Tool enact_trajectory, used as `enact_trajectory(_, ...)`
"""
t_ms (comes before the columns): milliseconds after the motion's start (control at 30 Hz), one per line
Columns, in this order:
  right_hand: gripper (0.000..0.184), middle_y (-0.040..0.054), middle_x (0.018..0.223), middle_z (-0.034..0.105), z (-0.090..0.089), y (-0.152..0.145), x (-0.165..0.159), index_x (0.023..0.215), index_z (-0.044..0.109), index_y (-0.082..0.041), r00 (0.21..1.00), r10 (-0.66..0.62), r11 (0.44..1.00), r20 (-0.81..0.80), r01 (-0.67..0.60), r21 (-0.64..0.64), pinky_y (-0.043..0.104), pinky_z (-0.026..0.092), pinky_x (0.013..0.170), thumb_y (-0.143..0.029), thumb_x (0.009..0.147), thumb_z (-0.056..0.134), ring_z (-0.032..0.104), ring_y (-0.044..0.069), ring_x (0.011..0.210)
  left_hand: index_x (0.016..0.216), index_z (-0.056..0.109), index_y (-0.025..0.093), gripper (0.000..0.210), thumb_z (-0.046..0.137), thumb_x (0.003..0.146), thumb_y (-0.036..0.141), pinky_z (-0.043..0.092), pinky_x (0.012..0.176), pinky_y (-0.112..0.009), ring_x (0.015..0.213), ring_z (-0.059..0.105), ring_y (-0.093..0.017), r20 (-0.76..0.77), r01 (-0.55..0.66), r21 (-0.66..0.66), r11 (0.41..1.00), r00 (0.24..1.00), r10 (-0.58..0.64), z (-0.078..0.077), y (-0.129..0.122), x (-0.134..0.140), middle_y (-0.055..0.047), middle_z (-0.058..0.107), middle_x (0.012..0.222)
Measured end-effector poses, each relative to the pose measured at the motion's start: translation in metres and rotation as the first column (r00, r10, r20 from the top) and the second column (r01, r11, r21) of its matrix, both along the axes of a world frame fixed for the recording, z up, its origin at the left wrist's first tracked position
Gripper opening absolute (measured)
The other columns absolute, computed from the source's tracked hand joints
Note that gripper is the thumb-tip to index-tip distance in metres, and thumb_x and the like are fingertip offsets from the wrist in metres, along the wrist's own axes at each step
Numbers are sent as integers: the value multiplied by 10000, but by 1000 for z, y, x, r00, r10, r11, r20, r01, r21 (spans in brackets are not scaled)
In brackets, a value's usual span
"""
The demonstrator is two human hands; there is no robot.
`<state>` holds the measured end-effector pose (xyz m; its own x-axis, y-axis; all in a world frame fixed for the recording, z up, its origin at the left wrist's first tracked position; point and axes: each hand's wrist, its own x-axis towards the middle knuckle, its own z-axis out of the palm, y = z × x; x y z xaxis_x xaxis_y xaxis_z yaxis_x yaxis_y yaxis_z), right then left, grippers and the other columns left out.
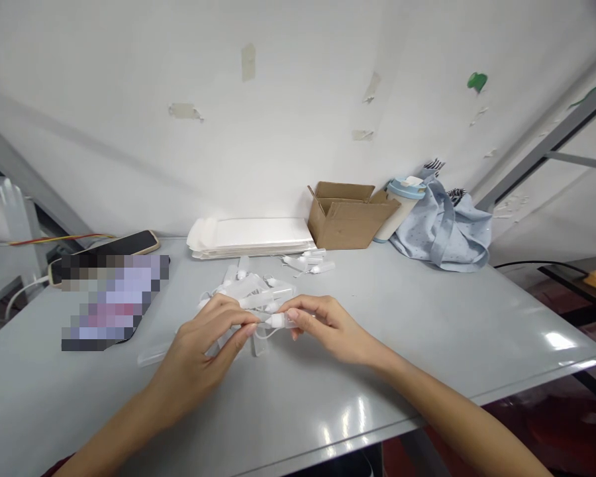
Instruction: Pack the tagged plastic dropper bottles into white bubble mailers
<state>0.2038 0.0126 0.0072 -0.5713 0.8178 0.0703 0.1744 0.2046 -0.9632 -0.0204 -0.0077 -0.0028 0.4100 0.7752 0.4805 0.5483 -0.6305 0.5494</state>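
Over the near middle of the table, my right hand [322, 324] is closed around a small clear squeeze bottle with a white nozzle top [277, 321]. The bottle lies sideways, its narrow tip pointing left, and a thin white strap loops below it. My left hand [211, 334] pinches thumb and forefinger together right at that tip; whatever is between them is too small to make out. Just behind both hands spreads a pile of similar clear bottles [248, 288] with white tops. A clear tube-like piece [151, 356] lies left of my left wrist.
Flat white cartons [251, 235] are stacked by the wall, next to an open cardboard box [352, 218]. Several more bottles [310, 262] lie before them. A tumbler [400, 205] and a blue cloth bag [442, 228] stand right. Two phones, one pixelated [114, 301], lie left.
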Motion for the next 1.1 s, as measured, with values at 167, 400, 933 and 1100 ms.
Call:
enact_trajectory(167,272,1,718,574,4,-1,0,940,651,-171,997,-14,998,77,9,65,250,405,661,-326,954,427,529,122,704,907,620,226,114,514,901,181,454,682,-251,810,549,-150,-1,-4,10,1000,1000,4,0,0,0,3,629,794)
enact_trajectory(400,258,-25,650,507,5,-3,-4,890,639,-160,989,-36,982,146,8,188,223,360,577,-276,949,417,442,96,592,915,597,224,115,500,901,163,451,700,-276,812,539,-160,4,30,32,999,1000,-30,-6,-2,3,-4,627,785)
enact_trajectory(933,268,-13,651,529,2,-5,-5,834,635,-155,980,3,983,200,-39,180,219,367,558,-279,942,424,445,100,584,897,561,207,151,436,914,123,434,664,-297,764,509,-172,-21,117,13,993,993,-117,-13,-8,11,-17,578,751)
enact_trajectory(1100,267,-14,656,531,0,-5,-6,850,635,-157,981,2,984,192,-37,176,218,371,566,-293,943,425,452,102,593,923,571,205,177,415,922,121,451,717,-316,793,528,-174,-77,107,33,994,992,-104,-12,-7,9,-26,604,782)
